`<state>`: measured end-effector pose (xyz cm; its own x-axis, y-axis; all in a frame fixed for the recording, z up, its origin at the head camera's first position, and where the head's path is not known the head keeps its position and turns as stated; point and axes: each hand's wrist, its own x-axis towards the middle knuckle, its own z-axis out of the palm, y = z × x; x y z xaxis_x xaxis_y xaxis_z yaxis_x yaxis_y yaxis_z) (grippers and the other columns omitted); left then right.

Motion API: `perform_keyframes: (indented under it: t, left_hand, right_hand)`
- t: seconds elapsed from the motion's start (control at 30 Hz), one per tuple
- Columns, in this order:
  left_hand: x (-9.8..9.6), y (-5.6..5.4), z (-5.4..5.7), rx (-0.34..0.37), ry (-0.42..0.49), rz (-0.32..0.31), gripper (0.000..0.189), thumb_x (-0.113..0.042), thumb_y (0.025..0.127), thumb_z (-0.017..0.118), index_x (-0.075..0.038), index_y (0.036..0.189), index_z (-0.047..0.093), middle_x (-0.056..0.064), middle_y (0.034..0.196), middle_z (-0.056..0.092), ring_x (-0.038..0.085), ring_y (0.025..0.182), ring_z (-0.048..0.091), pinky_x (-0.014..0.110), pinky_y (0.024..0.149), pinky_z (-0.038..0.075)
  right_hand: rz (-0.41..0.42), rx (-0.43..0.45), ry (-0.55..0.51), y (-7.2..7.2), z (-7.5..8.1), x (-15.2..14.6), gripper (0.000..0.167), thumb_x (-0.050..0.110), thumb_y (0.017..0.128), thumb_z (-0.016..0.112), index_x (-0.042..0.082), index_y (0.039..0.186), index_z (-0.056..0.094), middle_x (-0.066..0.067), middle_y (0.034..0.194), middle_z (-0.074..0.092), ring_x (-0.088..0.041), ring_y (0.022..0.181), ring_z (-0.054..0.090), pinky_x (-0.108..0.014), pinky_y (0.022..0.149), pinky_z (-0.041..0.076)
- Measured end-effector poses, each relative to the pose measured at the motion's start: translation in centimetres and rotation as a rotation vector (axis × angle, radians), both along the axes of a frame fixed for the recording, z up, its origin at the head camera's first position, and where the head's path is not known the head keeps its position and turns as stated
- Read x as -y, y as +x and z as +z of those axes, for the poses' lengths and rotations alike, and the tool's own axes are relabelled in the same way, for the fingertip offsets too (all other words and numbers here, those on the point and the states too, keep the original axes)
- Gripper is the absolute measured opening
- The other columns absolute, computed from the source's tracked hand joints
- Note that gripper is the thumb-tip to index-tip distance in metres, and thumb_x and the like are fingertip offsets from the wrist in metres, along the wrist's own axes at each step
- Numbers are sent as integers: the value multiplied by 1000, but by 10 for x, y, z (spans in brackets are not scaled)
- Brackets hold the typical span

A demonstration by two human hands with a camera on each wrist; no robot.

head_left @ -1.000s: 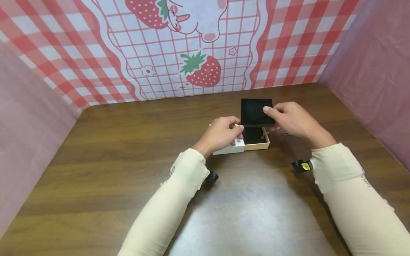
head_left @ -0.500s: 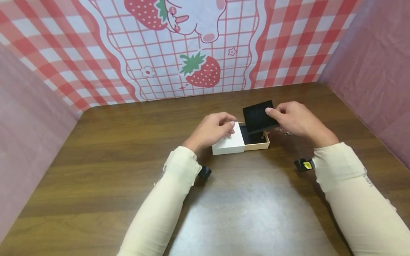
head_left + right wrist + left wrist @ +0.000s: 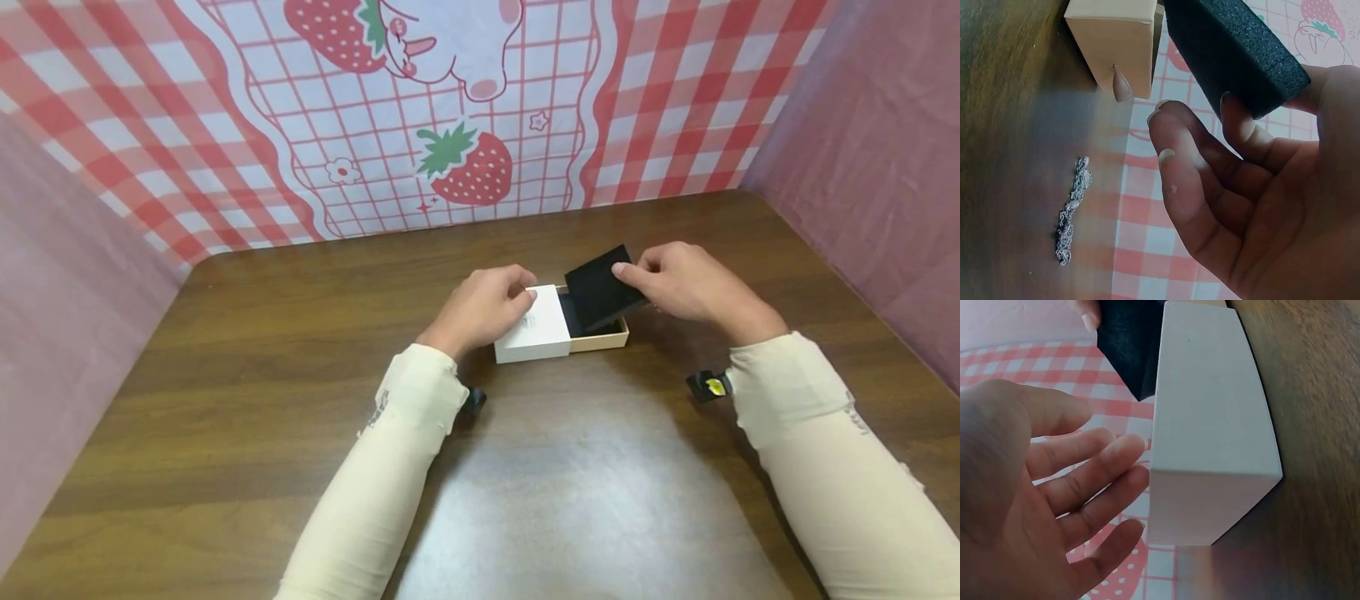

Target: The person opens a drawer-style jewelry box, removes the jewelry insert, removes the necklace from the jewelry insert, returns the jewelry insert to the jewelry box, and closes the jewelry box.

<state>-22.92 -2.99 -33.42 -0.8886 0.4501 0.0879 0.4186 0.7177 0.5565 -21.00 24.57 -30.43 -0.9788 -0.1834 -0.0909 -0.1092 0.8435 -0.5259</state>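
Note:
My right hand (image 3: 686, 279) pinches a black foam pad (image 3: 600, 287) by its right edge, with the thumb on its face. Tilted, the pad overlaps the pulled-out part of a tan drawer (image 3: 600, 342) in the head view. A white box sleeve (image 3: 545, 329) covers the drawer's left part. Over the sleeve's left side hovers my left hand (image 3: 480, 308), its fingers loosely bent; in the left wrist view its fingertips (image 3: 1138, 444) are right at the sleeve's top face. A small ribbon pull tab (image 3: 1122, 86) sticks out of the drawer's end in the right wrist view.
A silver chain (image 3: 1072, 212) lies on the wooden table (image 3: 225, 400) to the right of the box, mostly hidden under my right hand in the head view. Behind the table hangs a strawberry-print cloth (image 3: 480, 171). A pink cloth (image 3: 877, 167) borders the right side.
The foam pad has turned from level to slanted and come down toward the drawer in my right hand. My left hand has drawn back leftward, baring more of the white sleeve.

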Motion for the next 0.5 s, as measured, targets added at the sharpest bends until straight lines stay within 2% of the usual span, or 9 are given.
perform_keyframes:
  t: [0.13, 0.23, 0.5]
  left_hand:
    - [-1, 0, 3, -41, -72, -31, 35, -32, 98, 64, -14, 129, 66, -2, 117, 67, 12, 106, 59, 35, 95, 47]
    - [-1, 1, 5, -47, -121, -55, 41, -36, 95, 69, -16, 130, 65, -2, 120, 65, 13, 109, 58, 37, 95, 47]
    - [-3, 5, 6, -12, -223, -67, 57, -47, 88, 75, -21, 137, 61, 0, 139, 57, 17, 126, 50, 43, 106, 40]
  right_hand:
    - [6, 7, 9, 0, -1, 2, 55, 59, 99, 51, 5, 89, 62, -10, 73, 56, -25, 67, 51, -37, 55, 41]
    - [10, 11, 20, -1, -2, 4, 54, 57, 99, 51, 6, 88, 62, -10, 72, 55, -25, 67, 51, -37, 55, 41]
    - [37, 5, 63, 0, -3, 10, 50, 54, 100, 53, 6, 86, 63, -10, 71, 55, -25, 66, 50, -37, 55, 41]
